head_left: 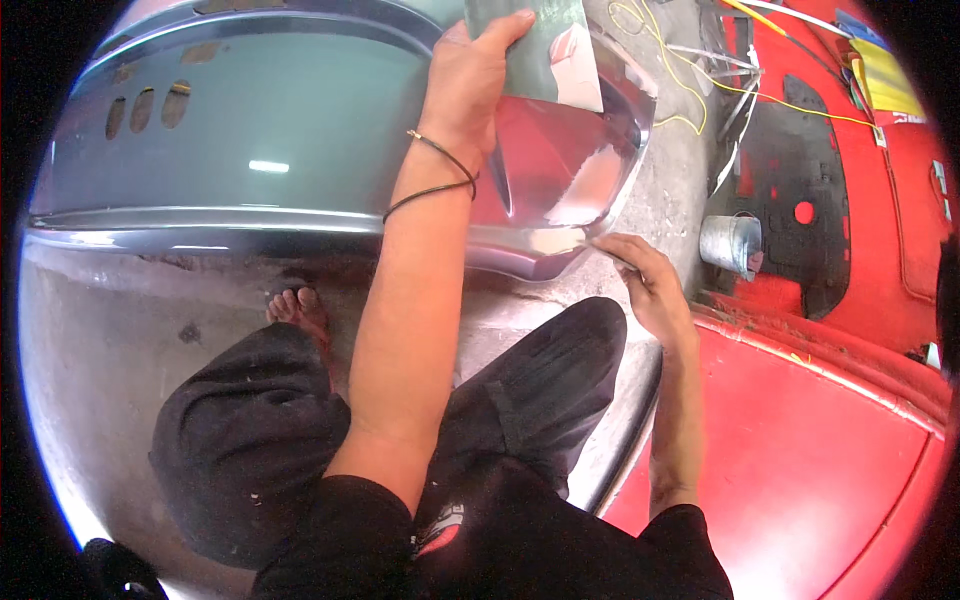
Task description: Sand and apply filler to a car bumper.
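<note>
My left hand (470, 75) grips a greenish flat sheet (515, 50) by its edge, thumb on top. A pale pinkish smear of putty (577, 78) covers the sheet's right corner. Low at the right, my right hand (655, 285) is closed on a thin spreader (618, 260), mostly hidden by the fingers. Its tip meets the corner of a glossy grey-green car bumper (320, 110). Beside that tip lies a cream putty patch (555, 241) along the bumper's lower edge. Higher on the same end is a larger pale patch (590, 185).
A small metal bucket (728, 244) stands right of the bumper, against a red car body (800, 450). A thin yellow cord (690, 90) loops over the floor and the red part. My bare foot (302, 312) rests on the concrete floor (120, 340) just below the bumper.
</note>
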The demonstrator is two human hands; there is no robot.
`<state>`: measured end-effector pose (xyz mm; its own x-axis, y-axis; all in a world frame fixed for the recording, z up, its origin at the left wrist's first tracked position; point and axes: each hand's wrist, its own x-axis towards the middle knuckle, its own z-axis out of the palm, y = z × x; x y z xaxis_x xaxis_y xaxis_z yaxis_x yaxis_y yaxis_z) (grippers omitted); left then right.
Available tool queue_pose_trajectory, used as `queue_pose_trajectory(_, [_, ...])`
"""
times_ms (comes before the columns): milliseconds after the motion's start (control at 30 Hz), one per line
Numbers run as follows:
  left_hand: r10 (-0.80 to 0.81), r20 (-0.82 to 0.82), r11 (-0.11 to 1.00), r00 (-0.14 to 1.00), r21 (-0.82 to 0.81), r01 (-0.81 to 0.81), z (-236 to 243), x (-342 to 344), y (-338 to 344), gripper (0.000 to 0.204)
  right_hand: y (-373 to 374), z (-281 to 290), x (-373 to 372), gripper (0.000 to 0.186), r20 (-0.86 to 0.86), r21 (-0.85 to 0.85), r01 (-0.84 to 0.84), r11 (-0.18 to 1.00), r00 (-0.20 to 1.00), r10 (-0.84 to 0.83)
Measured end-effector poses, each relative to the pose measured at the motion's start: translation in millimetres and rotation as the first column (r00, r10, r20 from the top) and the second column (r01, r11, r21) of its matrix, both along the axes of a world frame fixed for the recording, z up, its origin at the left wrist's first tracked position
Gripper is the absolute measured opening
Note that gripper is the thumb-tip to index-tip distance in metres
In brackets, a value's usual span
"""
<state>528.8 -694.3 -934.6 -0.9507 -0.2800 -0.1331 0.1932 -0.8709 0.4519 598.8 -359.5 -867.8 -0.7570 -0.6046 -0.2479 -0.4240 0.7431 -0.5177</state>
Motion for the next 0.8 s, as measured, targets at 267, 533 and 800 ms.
queue_pose_trajectory(267, [0.066, 0.054, 0.995, 0.996, -0.078, -0.061, 3.7, 1.4, 2.6, 0.032, -3.5, -7.8, 5.1, 0.047, -0.030, -0.515, 0.390, 0.763, 0.882, -0.471])
queue_pose_trajectory(533, [-0.143, -0.031, 0.964, 0.989, 0.220, 0.147, 66.7, 28.1, 74.4, 0.027, -102.5, 66.3, -2.5, 0.044, -0.533, -0.540, -0.046, 0.840, 0.792, -0.299])
queue_pose_trajectory(800, [-0.096, -0.028, 0.973, 0.995, 0.206, 0.100, 74.1, 39.4, 67.0, 0.029, -83.9, 49.1, -2.1, 0.040, -0.745, -0.262, -0.226, 0.938, 0.665, -0.047])
